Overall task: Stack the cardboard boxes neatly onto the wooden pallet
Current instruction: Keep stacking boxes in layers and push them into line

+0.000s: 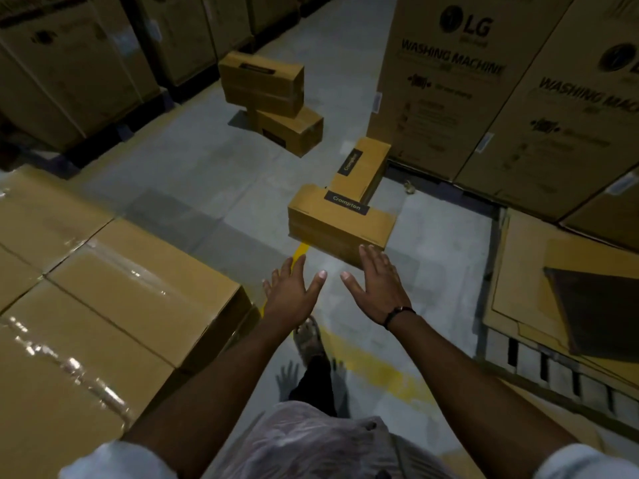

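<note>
Here both hands, left hand and right hand, reach flat-fingered and empty toward the nearest brown Crompton-labelled cardboard box on the grey floor, apparently spread for its sides; the wooden pallet, dim, sits right.

Plain grey concrete floor, yellow line painted near. Mid-floor there's a Crompton box, second box touching its far side. Farther left, two more boxes stacked.
</note>
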The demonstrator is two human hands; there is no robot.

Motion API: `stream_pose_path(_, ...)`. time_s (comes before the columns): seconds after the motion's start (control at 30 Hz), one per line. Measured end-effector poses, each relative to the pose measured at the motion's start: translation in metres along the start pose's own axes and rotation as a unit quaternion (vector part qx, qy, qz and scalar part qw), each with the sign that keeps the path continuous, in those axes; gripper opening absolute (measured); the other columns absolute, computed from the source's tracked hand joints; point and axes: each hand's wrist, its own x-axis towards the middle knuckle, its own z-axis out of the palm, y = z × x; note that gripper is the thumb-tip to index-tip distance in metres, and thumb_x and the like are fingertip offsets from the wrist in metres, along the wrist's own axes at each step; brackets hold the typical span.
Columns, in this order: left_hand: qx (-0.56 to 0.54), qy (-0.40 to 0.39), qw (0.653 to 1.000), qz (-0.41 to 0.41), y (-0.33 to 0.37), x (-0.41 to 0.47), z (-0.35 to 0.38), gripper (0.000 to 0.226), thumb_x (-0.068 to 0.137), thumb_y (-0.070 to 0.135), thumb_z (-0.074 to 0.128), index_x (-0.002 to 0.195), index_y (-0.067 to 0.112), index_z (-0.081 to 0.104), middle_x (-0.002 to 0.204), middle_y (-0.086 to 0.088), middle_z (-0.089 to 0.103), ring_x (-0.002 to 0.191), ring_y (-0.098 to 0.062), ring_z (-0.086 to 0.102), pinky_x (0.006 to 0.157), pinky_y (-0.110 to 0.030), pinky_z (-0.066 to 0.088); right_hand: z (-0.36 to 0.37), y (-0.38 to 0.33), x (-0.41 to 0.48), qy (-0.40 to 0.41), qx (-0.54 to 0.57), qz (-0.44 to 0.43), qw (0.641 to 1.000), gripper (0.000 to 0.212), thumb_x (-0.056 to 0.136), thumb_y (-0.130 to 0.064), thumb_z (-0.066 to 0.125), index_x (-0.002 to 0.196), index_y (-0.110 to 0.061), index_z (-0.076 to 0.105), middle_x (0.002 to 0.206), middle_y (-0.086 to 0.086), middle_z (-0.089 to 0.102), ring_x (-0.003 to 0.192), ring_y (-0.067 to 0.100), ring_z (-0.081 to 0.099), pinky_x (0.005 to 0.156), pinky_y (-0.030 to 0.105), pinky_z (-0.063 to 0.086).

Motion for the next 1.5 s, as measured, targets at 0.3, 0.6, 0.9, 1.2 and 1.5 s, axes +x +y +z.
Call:
stream_pose_path(0.3, -0.012, -0.024, 0.999, -0.019, 0.027, 0.201, 0.006, 0.092, 0.091, 0.085, 0.020, 0.158, 0.023, 0.029, 0.166, -0.010, 0.026, 0.150, -0.042, 0.024, 0.119, -0.067, 0.015, -0.040, 0.039, 0.180, -0.050, -0.064, 0.023, 0.996, 0.084, 0.096, -0.073, 0.025, 0.163, -0.026, 0.006, 0.171, 0.004, 0.004, 0.157, 0.029, 0.003, 0.126, 0.047, 0.007)
stream_pose_path(0.6, -0.024, -0.037, 0.998, -0.053, 0.048, 0.337, -0.001, 0.080, 0.098, 0.073, 0.029, 0.159, 0.022, 0.028, 0.166, -0.009, 0.026, 0.149, -0.043, 0.026, 0.120, -0.062, 0.014, -0.060, 0.058, 0.332, -0.070, -0.049, 0.024, 0.996, 0.081, 0.100, -0.067, 0.033, 0.162, -0.020, 0.013, 0.169, 0.007, 0.015, 0.155, 0.030, 0.012, 0.124, 0.050, 0.016)
stream_pose_path(0.9, -0.067, -0.016, 0.985, -0.155, 0.077, 0.426, 0.058, 0.094, 0.088, 0.084, 0.018, 0.158, 0.024, 0.030, 0.166, -0.007, 0.030, 0.151, -0.034, 0.027, 0.121, -0.059, 0.019, -0.059, 0.140, 0.480, -0.147, -0.058, -0.005, 0.987, 0.092, 0.090, -0.080, 0.025, 0.161, -0.022, 0.015, 0.167, 0.008, 0.020, 0.153, 0.029, 0.018, 0.123, 0.050, 0.021)
stream_pose_path(1.2, -0.121, 0.092, 0.945, -0.289, 0.097, 0.555, 0.203, 0.076, 0.097, 0.070, 0.033, 0.152, 0.020, 0.045, 0.159, -0.004, 0.043, 0.148, -0.022, 0.036, 0.120, -0.041, 0.032, 0.035, 0.264, 0.681, -0.259, -0.092, -0.056, 0.960, 0.082, 0.099, -0.067, 0.035, 0.162, -0.018, 0.014, 0.168, 0.009, 0.019, 0.153, 0.031, 0.016, 0.123, 0.050, 0.019)
stream_pose_path(1.5, -0.149, 0.101, 0.925, -0.334, 0.036, 0.679, 0.371, 0.058, 0.102, 0.051, 0.049, 0.147, 0.015, 0.050, 0.153, -0.010, 0.047, 0.137, -0.028, 0.048, 0.110, -0.039, 0.043, 0.189, 0.379, 0.773, -0.318, -0.080, -0.006, 0.945, 0.091, 0.090, -0.075, 0.037, 0.157, -0.016, 0.019, 0.156, 0.018, 0.033, 0.142, 0.039, 0.034, 0.115, 0.054, 0.031)
